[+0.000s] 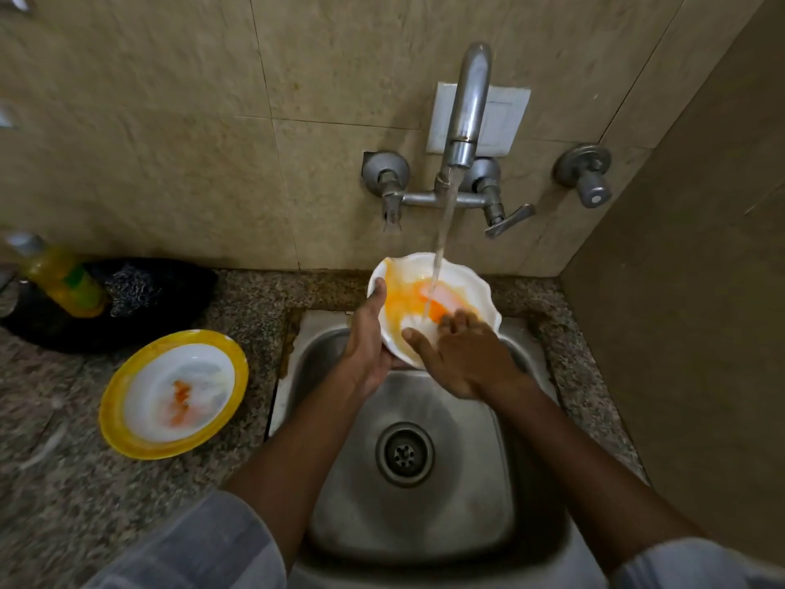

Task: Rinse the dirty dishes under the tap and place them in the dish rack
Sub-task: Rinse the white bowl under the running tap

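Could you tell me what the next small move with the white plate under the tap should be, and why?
Probably keep rubbing the right hand across the white plate: orange residue still coats its centre under the water stream, while the left hand holds its rim.

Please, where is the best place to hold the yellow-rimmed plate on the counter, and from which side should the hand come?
Probably grip the yellow-rimmed plate by its broad yellow rim at the edge nearest the sink, thumb on top and fingers underneath. It lies flat and face up on the counter, with orange residue in the centre, so the rim seems the cleaner, freer hold.
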